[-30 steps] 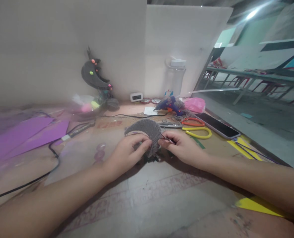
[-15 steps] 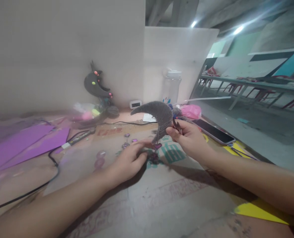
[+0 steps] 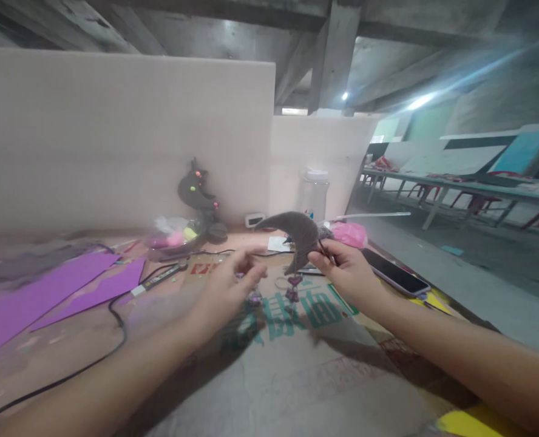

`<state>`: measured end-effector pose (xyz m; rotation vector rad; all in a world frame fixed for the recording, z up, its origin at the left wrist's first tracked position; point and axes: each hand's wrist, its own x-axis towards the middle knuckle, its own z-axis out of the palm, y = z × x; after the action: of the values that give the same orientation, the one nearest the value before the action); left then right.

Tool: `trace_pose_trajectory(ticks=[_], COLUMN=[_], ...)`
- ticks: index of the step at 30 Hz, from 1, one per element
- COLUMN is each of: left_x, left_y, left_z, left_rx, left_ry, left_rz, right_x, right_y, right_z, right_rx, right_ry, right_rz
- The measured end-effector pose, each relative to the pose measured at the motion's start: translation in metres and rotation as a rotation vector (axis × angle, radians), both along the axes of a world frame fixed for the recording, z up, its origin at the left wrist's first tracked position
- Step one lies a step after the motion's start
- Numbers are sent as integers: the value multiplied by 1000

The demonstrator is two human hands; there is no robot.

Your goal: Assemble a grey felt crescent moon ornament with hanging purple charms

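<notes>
A dark grey, fuzzy crescent moon (image 3: 297,233) is raised over the cardboard, its tip pointing left. My right hand (image 3: 340,267) pinches it at its right edge, thumb in front, with a thin dark piece showing by the fingers. From the moon's lower end dangles a charm with a purple heart (image 3: 294,280) and smaller beads under it. To the left, my left hand (image 3: 233,285) hovers with thumb and fingers apart, slightly blurred, and nothing shows between them. Just beyond its thumb is another purple beaded charm (image 3: 254,296), partly hidden by the hand.
Printed cardboard (image 3: 315,358) covers the worktop. A decorated moon figure (image 3: 199,194) stands at the back beside a bowl of coloured pieces (image 3: 173,238). Purple sheets (image 3: 78,285) and a black cable (image 3: 119,328) lie left. A phone (image 3: 394,272) lies right, a clear bottle (image 3: 314,194) behind.
My left hand has drawn away from the moon's lower end, leaving the heart charm hanging free. My right hand keeps its hold on the moon. The camera view has tilted up.
</notes>
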<state>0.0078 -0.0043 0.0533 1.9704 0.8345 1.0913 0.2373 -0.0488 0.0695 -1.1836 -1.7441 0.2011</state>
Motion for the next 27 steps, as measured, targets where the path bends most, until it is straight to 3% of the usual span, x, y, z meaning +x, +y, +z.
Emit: trace_pose_trajectory(ticks=[2,6,9,11,15,19,24,27], left_x=[-7,-20,-27,-30,-37,-46,-56,-58], left_y=[4,7,7,7,3,3,6,4], left_z=[18,45,53,55,60,70,79,81], left_rx=[11,-28,-38,-52,-32,-16,-60,-38], left_ry=[-121,-84,-8,31,121,41,-36,-39], left_rz=[0,11,-4,-11,-13,-40,-24,-17], right_x=[-4,-16,-32,-45,-67,-63,-40,-34], right_y=[0,1,-1,-3,-3,1,9,14], right_z=[0,4,10,13,16,20,31,36], right_rx=[24,191,458,626,781,642,277,82], right_ry=[-71,-318,-698,-927,-1057,-822,-493,-374], right_rz=[1,73,141,107,30,154,58,86])
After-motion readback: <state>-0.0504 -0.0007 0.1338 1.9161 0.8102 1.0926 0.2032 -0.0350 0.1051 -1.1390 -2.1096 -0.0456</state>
